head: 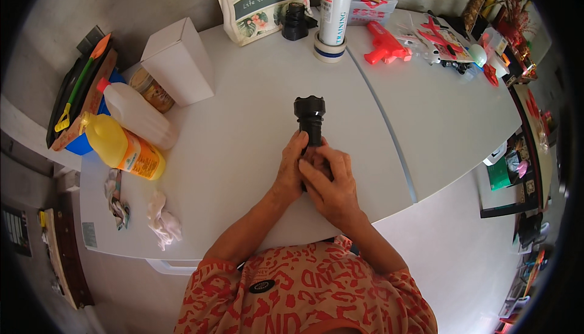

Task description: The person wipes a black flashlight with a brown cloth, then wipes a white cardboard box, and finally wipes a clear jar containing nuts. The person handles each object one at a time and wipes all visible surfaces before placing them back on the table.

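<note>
A black flashlight (pixel 310 115) stands out from between both hands over the middle of the grey table, its wide scalloped head pointing away from me. My left hand (pixel 292 165) is wrapped along the left side of its barrel, thumb lying on top. My right hand (pixel 332 176) is at the barrel's lower part, with bent fingers touching it or my left hand; the fingers hide the tail end, so whether something small lies between them cannot be told. Farther back on the table stands a short black object (pixel 295 23), in front of a canvas bag (pixel 262 3) with a leaf and flower print.
On the left stand a white box (pixel 178 62), a jar (pixel 153 90), a translucent jug (pixel 137 115) and a yellow bottle (pixel 123 147), with crumpled cloths (pixel 163 220) nearer. Behind are a tube can (pixel 335 12) on tape rolls (pixel 330 49) and a red toy gun (pixel 384 44). A seam (pixel 383 117) crosses the table (pixel 237 151).
</note>
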A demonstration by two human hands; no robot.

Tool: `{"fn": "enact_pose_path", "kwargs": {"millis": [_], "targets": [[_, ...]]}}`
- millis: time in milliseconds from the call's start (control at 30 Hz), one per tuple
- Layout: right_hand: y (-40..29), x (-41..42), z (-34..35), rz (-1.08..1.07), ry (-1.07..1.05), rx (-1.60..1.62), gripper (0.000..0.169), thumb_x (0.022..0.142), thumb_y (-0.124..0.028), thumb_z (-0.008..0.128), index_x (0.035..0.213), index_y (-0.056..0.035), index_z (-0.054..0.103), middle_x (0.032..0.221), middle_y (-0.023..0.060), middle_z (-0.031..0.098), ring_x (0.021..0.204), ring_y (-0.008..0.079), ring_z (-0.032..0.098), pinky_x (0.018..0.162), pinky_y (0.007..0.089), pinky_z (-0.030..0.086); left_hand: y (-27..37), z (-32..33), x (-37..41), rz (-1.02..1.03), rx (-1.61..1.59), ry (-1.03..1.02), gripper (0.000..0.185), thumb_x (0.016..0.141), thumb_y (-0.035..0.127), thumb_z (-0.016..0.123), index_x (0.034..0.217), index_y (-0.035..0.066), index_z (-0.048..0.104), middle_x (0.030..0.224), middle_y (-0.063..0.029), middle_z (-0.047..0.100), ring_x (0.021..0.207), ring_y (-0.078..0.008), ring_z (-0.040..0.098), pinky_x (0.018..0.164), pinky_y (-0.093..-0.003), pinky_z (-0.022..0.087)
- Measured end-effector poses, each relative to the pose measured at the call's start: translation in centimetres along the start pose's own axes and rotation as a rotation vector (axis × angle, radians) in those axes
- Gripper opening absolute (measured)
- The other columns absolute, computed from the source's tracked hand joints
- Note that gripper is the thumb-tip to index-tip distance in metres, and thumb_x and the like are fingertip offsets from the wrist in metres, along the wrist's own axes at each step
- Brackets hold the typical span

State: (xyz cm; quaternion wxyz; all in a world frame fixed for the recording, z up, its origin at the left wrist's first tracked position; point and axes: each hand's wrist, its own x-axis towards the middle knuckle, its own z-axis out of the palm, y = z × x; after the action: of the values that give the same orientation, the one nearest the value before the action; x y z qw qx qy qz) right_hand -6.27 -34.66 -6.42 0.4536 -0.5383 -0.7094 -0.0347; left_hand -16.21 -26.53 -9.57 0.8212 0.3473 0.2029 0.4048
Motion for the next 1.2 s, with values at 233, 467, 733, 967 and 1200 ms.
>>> {"fn": "enact_pose_path", "kwargs": {"millis": [233,467,733,967,1200], "targets": [[1.2,0.7,-3.8,0.226,-0.177,0.588,0.039,0.074,0.010,0.064,0.107,-0.0113,0.068,0.118,0.0085,0.050,0.108,0.0261,0.054,0.075,0.0343,0.056,0.6,0.7,0.3,0.018,0.040,0.081,0.035,0.097,0.038,0.046,0.111,0.006,0.050,0.086,-0.0043,0.056,0.068,-0.0112,0.055,0.058,-0.0256,0.048],[3.4,3.2,-0.9,0.005,0.332,0.180,0.035,0.078,0.009,0.062,0.110,-0.0053,0.065,0.117,0.0108,0.055,0.112,0.0233,0.053,0.087,0.0322,0.048,0.5,3.9,-1.3,0.083,0.201,0.030,0.039,0.099,0.033,0.043,0.124,0.003,0.046,0.082,-0.0058,0.058,0.063,-0.0114,0.057,0.052,-0.0254,0.049],[3.6,2.1,-1.2,0.587,0.319,0.800,0.024,0.090,-0.003,0.057,0.114,-0.0040,0.061,0.112,0.0106,0.062,0.101,0.0155,0.059,0.091,0.0289,0.047,-0.5,2.7,-1.2,0.135,0.236,-0.094,0.038,0.101,0.032,0.042,0.124,0.003,0.047,0.084,-0.0031,0.058,0.070,-0.0081,0.056,0.064,-0.0236,0.048],[2.9,2.3,-2.0,0.877,0.078,0.767,0.029,0.089,-0.007,0.061,0.117,-0.0015,0.057,0.107,0.0137,0.064,0.096,0.0172,0.062,0.085,0.0307,0.050,-1.0,2.6,-1.0,0.258,0.375,0.038,0.045,0.099,0.033,0.045,0.134,0.004,0.042,0.097,-0.0015,0.057,0.084,-0.0079,0.055,0.071,-0.0234,0.049],[2.9,0.9,-2.2,0.308,-0.111,0.464,0.036,0.077,0.005,0.064,0.112,-0.0021,0.062,0.113,0.0140,0.058,0.104,0.0259,0.060,0.082,0.0361,0.053,1.0,1.7,-0.2,0.316,0.501,0.179,0.046,0.097,0.019,0.050,0.139,0.004,0.039,0.094,0.0011,0.054,0.082,-0.0047,0.049,0.071,-0.0219,0.044]]}}
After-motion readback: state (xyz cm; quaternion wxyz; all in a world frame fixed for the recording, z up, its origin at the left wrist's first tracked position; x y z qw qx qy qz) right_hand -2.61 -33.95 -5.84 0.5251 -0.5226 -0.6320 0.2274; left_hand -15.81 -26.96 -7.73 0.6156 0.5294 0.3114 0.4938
